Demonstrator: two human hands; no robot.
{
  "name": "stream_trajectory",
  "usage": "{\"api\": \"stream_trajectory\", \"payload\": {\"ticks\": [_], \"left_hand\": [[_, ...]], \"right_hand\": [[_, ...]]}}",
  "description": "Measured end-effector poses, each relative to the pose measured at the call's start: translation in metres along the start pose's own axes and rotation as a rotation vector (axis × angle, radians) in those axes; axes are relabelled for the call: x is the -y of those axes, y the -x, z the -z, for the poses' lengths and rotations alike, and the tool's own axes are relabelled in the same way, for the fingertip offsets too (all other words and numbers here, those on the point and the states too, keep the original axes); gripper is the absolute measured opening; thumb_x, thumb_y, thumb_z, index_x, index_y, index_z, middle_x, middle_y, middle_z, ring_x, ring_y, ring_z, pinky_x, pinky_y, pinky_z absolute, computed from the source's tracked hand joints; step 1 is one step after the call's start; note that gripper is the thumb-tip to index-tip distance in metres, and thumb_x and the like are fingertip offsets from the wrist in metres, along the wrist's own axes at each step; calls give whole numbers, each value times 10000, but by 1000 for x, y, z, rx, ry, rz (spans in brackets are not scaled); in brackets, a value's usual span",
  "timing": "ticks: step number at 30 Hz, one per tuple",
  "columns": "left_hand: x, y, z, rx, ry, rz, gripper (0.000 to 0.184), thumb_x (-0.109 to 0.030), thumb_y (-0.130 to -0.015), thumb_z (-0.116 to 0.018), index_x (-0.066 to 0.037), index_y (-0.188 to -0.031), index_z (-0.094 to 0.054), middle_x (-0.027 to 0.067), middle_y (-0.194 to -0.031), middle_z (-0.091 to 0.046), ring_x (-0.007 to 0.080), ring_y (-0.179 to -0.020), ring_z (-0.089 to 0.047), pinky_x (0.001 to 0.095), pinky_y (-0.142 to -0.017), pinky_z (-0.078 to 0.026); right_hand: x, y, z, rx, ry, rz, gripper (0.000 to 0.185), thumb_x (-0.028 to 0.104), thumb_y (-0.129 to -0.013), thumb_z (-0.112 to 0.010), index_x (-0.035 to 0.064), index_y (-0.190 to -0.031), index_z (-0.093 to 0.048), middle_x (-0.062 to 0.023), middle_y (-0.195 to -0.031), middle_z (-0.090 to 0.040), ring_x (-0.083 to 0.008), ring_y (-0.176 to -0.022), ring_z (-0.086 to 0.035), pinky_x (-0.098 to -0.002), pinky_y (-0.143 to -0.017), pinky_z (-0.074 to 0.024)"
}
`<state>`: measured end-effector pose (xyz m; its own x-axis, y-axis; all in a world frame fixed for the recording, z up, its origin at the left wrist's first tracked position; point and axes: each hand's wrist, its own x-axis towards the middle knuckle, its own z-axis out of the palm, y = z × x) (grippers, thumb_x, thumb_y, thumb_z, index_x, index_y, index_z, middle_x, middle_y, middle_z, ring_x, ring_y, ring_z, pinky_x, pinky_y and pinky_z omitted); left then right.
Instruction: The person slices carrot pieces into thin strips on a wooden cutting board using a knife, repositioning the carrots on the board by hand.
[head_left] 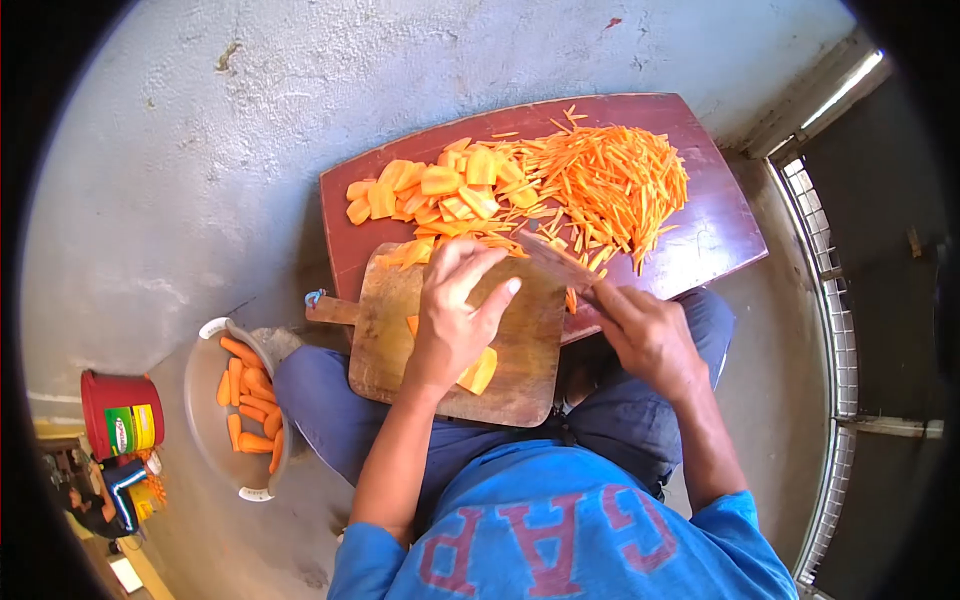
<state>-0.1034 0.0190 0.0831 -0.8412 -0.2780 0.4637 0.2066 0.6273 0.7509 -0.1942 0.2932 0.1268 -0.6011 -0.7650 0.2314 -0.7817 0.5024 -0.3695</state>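
A reddish-brown low table [722, 215] with a glossy top carries flat orange carrot slices [441, 181] heaped toward its left and a larger mound of thin carrot strips [625, 185] toward its right, the two piles meeting near the middle, where loose strips lie scattered on the wood.

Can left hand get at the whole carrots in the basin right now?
Likely yes: the left hand looks empty above the cutting board, and nothing covers the carrots in the basin. The bent left knee lies between, but reaching over it looks feasible.
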Motion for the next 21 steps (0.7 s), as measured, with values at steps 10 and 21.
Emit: {"api": "stream_trajectory", "payload": {"ticks": [10,21], "left_hand": [[7,-83,-68,312,-519,-246,585,-323,-825,-986,-89,-1340,-839,130,-1364,-714,314,-1401,-585,507,-1199,-368],[-6,-81,-66,313,-351,-276,420,-374,-912,-932,-90,-1212,-854,108,-1293,-758,309,-1297,-668,534,-1149,-381]], "right_hand": [[11,31,15,-15,237,91,495,144,-962,-698,62,-1450,-699,-83,-1191,-731,-294,-997,-718,-450,-836,-627],[-3,33,6,-47,249,46,504,120,-941,-706,74,-1442,-728,-77,-1204,-749,-295,-1003,-707,-443,-852,-618]]}}
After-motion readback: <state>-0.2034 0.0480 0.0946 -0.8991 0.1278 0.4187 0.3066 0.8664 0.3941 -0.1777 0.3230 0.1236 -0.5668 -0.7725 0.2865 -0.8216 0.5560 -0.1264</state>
